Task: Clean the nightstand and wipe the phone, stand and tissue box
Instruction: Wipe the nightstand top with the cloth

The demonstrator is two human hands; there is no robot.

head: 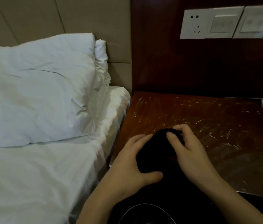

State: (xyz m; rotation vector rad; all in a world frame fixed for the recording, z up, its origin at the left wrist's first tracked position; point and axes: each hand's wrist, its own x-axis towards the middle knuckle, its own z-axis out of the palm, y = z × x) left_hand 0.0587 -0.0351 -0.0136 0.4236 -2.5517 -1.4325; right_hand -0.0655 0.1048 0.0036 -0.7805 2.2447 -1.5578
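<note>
Hands meet low in the centre of the frame over a dark cloth [156, 152] bunched on the near-left part of the nightstand [208, 126]. The left hand [132, 160] cups the cloth from the left, fingers curled round it and thumb under its near edge. The right hand [187, 147] pinches the far end of the cloth between thumb and fingertips. The reddish-brown top shows pale wet streaks across most of its surface. A pale object, cut off at the right edge, cannot be identified. To the left lies a bed with a white pillow [35, 91]; wall sockets [211, 23] sit upper right
</note>
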